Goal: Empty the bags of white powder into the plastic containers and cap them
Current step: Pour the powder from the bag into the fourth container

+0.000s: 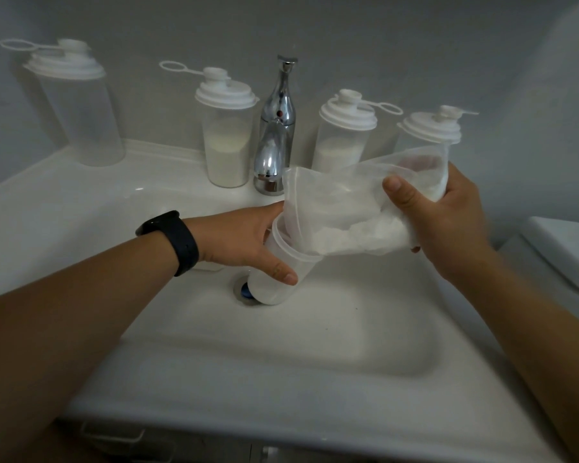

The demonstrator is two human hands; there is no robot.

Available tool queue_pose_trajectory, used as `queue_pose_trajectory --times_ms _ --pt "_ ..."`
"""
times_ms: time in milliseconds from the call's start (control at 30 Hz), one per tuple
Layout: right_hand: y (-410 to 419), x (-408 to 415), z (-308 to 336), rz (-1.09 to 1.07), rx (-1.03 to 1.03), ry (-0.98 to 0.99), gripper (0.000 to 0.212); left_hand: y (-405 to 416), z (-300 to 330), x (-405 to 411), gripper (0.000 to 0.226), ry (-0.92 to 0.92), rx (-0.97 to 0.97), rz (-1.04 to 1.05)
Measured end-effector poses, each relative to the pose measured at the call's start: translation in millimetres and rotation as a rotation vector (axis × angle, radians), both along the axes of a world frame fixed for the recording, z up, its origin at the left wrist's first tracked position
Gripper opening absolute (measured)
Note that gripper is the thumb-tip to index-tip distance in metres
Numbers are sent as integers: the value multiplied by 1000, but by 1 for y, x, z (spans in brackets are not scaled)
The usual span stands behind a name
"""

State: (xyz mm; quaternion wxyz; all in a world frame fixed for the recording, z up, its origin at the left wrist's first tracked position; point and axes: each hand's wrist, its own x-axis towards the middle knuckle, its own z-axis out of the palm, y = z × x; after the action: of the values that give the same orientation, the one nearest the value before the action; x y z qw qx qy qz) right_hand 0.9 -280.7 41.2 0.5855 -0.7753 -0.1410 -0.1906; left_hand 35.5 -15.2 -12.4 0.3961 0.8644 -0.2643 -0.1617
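Note:
My left hand grips an uncapped clear plastic container, tilted over the sink basin near the drain. My right hand holds a clear bag of white powder tipped sideways, its open end tucked into the container's mouth. White powder lies in the bag's lower fold and some shows at the container's bottom. Along the back ledge stand capped containers: an empty one at far left, one with powder left of the tap, one with powder right of the tap, and another partly hidden behind the bag.
A chrome tap rises at the back centre of the white sink. The drain sits just left of the held container. A white toilet tank edge is at the right. A dark watch is on my left wrist.

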Motion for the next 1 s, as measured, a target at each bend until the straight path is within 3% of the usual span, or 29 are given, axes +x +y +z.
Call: queue_pose_trajectory --times_ms 1000 --pt "2 0 -1 25 -22 -21 27 -1 1 -2 99 -1 22 6"
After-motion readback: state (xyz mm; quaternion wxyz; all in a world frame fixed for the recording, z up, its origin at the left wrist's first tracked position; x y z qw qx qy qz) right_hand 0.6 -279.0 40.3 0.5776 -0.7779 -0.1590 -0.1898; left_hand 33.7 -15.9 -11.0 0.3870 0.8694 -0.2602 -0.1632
